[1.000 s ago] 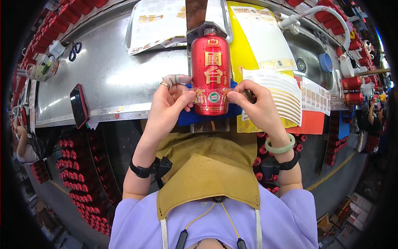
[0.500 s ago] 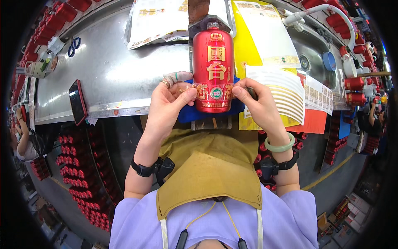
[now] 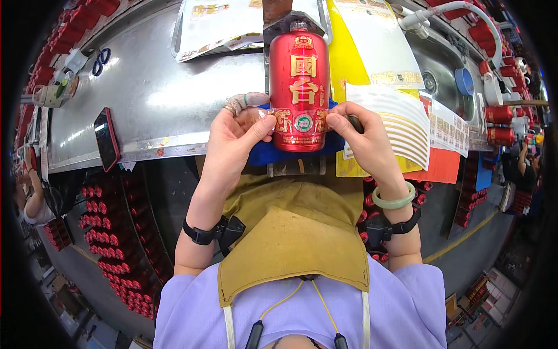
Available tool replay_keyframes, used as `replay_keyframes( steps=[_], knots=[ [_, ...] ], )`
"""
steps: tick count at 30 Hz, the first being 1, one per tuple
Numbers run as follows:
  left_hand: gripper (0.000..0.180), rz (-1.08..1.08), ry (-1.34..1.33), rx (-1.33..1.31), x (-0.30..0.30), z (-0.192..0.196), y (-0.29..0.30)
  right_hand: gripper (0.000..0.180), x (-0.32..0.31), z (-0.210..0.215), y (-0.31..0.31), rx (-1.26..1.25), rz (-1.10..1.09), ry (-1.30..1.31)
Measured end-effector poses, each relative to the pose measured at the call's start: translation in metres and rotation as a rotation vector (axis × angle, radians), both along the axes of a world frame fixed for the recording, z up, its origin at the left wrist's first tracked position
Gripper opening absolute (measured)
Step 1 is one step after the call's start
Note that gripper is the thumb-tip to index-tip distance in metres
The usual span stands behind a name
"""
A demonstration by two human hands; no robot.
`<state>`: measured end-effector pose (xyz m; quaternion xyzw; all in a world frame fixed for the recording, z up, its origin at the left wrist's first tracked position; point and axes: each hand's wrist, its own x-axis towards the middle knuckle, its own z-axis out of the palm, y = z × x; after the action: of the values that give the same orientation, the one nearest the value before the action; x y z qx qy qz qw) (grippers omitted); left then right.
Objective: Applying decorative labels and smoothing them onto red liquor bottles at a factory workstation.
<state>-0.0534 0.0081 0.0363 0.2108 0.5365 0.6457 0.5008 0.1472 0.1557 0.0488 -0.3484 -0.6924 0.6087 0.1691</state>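
Note:
A red bottle (image 3: 299, 64) with gold characters lies on its back in front of me, its neck pointing away, over a blue cloth (image 3: 261, 148). Across its lower body runs a clear decal strip (image 3: 285, 122) with gold patterns and a round green emblem. My left hand (image 3: 241, 125) pinches the strip's left end between thumb and fingers at the bottle's side. Cloth covers sit on some of its fingers. At the opposite side my right hand (image 3: 360, 131) pinches the right end. A dark, rounded object (image 3: 355, 123), partly hidden, is tucked in the right hand's fingers.
Right of the bottle, curved gold-striped label sheets (image 3: 389, 125) lie on a yellow sheet (image 3: 351, 58), near a sink (image 3: 444, 81) with a faucet (image 3: 459, 10). At left on the metal bench are a phone (image 3: 106, 139) and blue-handled scissors (image 3: 101, 61). A tray of sheets (image 3: 218, 26) stands behind.
The bottle and the bench appear slightly higher in view. My right thumb presses closer against the bottle's side; the strip looks flatter on the bottle.

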Motion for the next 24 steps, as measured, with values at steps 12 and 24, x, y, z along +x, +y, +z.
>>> replay_keyframes(
  steps=[12, 24],
  knots=[
    [0.038, 0.005, 0.000, 0.017, -0.0001, -0.0033, 0.0004, 0.023, -0.0004, 0.0016, 0.0001, -0.013, 0.006, -0.005],
    [0.038, 0.003, 0.025, 0.014, 0.0021, -0.0003, 0.0011, 0.024, -0.0013, 0.0041, 0.0002, 0.009, 0.004, -0.022]
  ],
)
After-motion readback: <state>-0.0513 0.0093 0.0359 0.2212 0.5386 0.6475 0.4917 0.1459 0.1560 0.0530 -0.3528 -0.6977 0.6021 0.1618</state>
